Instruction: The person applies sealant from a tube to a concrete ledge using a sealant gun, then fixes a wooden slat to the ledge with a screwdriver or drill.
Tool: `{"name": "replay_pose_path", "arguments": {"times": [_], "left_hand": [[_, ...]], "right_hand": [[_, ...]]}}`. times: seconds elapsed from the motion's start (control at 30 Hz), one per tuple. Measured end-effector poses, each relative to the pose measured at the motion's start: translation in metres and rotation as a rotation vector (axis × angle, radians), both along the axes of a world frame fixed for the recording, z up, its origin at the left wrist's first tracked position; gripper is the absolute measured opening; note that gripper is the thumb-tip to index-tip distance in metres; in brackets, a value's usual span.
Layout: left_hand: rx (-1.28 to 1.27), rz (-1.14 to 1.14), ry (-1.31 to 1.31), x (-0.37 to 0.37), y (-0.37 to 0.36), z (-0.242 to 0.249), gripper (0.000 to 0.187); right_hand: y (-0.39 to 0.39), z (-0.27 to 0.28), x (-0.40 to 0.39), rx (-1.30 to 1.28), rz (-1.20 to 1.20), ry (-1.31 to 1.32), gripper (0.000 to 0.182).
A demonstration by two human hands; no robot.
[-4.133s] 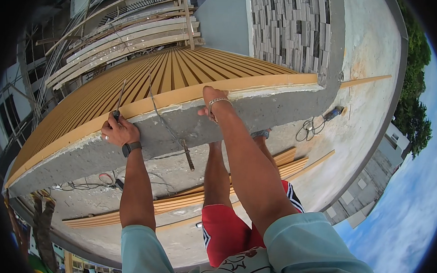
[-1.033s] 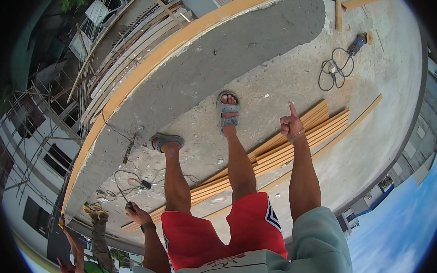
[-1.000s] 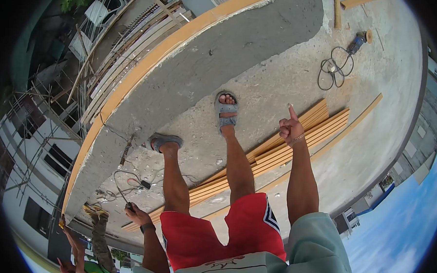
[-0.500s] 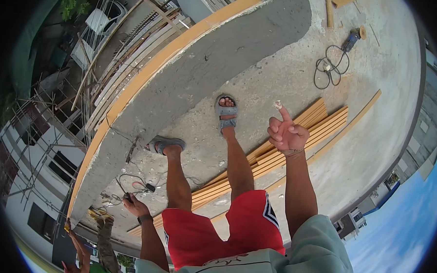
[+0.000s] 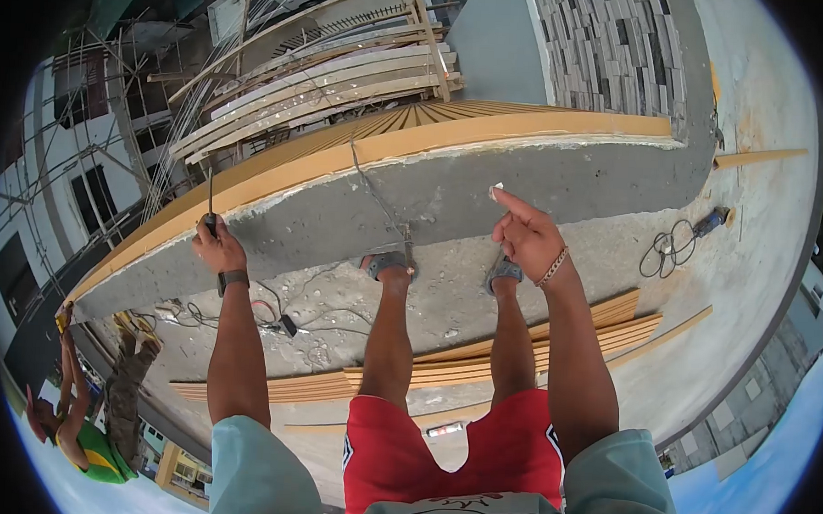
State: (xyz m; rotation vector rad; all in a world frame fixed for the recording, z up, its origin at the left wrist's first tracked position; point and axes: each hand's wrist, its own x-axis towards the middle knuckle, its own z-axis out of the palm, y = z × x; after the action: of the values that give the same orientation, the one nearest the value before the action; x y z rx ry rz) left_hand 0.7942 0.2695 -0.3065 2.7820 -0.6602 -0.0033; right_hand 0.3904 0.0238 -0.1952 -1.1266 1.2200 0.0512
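My left hand (image 5: 217,248) is closed round the black handle of a screwdriver (image 5: 210,219), its thin shaft pointing up near the tan edging (image 5: 277,179). My right hand (image 5: 530,236) is over the grey cement strip (image 5: 580,186), index finger stretched out and the other fingers partly curled. A white dab of paste (image 5: 497,188) sits on that fingertip. Nothing else shows in this hand. White filler lines the joint between the edging and the cement. A dark cable (image 5: 369,177) crosses the edging, running down toward a small tool (image 5: 408,249) by my left foot.
Tan ribbed planks (image 5: 480,370) lie behind my feet. An angle grinder (image 5: 710,221) with a coiled cord rests at the right. Loose wires (image 5: 285,323) cross the floor. A co-worker (image 5: 92,427) reaches to the edging's far left end. Beyond the edging is a drop with stacked lumber (image 5: 318,92).
My view has turned toward the edging. My left hand has risen with the screwdriver to the edging, and my right hand has moved from above the planks to over the cement strip.
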Motion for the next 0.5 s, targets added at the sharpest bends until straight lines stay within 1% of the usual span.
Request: {"name": "replay_pose_path", "arguments": {"times": [0.03, 0.07, 0.13, 0.17, 0.2, 0.23, 0.27, 0.33, 0.37, 0.43, 0.47, 0.5], "left_hand": [[-0.007, 0.020, 0.014, 0.012, 0.000, -0.015, 0.029], [-0.026, 0.008, -0.006, 0.022, 0.001, -0.029, 0.029], [-0.049, 0.013, -0.012, 0.026, 0.002, -0.048, 0.028], [0.067, 0.019, -0.085, 0.020, -0.004, -0.048, 0.028], [0.185, 0.020, -0.153, 0.015, -0.010, -0.046, 0.028], [0.140, 0.016, -0.148, 0.013, -0.011, -0.046, 0.027], [0.144, 0.030, -0.126, 0.012, -0.009, -0.047, 0.027], [0.091, -0.043, -0.163, 0.014, -0.007, -0.046, 0.027], [0.093, -0.036, -0.152, 0.012, -0.009, -0.043, 0.027], [0.024, 0.020, -0.079, 0.007, -0.015, -0.037, 0.026], [0.021, 0.024, -0.073, 0.007, -0.016, -0.037, 0.026], [0.036, 0.015, -0.066, 0.006, -0.015, -0.035, 0.028]], "right_hand": [[-0.006, -0.002, 0.012, 0.117, -0.069, 0.092, 0.054], [-0.011, -0.002, 0.023, 0.109, -0.051, 0.107, 0.054], [-0.022, -0.003, 0.042, 0.286, -0.235, 0.152, 0.061], [-0.025, -0.008, 0.051, 0.281, -0.221, 0.168, 0.061], [-0.028, -0.013, 0.058, 0.336, -0.295, 0.152, 0.058], [-0.033, -0.018, 0.063, 0.390, -0.370, 0.139, 0.056], [-0.040, -0.022, 0.068, 0.387, -0.359, 0.164, 0.056], [-0.055, -0.030, 0.078, 0.452, -0.419, 0.172, 0.034], [-0.059, -0.030, 0.081, 0.451, -0.415, 0.184, 0.034], [-0.068, -0.031, 0.093, 0.421, -0.447, 0.268, 0.022], [-0.069, -0.033, 0.100, 0.415, -0.444, 0.275, 0.022], [-0.068, -0.036, 0.108, 0.401, -0.461, 0.345, 0.022]]}}
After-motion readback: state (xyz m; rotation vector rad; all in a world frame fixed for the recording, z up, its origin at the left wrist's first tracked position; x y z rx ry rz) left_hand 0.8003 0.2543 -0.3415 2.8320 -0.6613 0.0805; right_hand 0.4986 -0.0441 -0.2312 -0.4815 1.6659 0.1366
